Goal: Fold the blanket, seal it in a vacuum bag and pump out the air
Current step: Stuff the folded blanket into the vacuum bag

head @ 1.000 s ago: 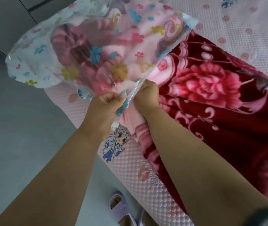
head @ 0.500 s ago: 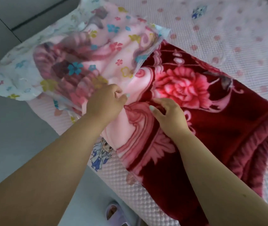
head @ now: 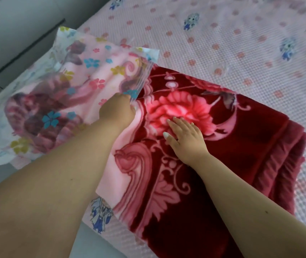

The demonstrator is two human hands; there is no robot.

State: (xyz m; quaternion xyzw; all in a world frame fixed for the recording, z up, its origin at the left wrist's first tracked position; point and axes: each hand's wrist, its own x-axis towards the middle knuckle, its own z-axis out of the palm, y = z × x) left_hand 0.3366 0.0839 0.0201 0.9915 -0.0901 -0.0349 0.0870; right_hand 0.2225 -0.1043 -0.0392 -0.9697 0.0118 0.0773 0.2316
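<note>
head view, nearest first: two bare forearms reach out over the near edge of the bed (head: 260, 43). the right hand (head: 184, 135) lies flat on the folded red blanket (head: 241, 146), fingers straight and close together, resting on its big pink flower. the left hand (head: 117, 110) is curled into a fist, pinching the open rim of the flower-printed vacuum bag (head: 70, 86). the blanket's pink end sits inside that bag toward the bed's left edge; the red part lies outside it on the pink dotted bed cover.
</note>
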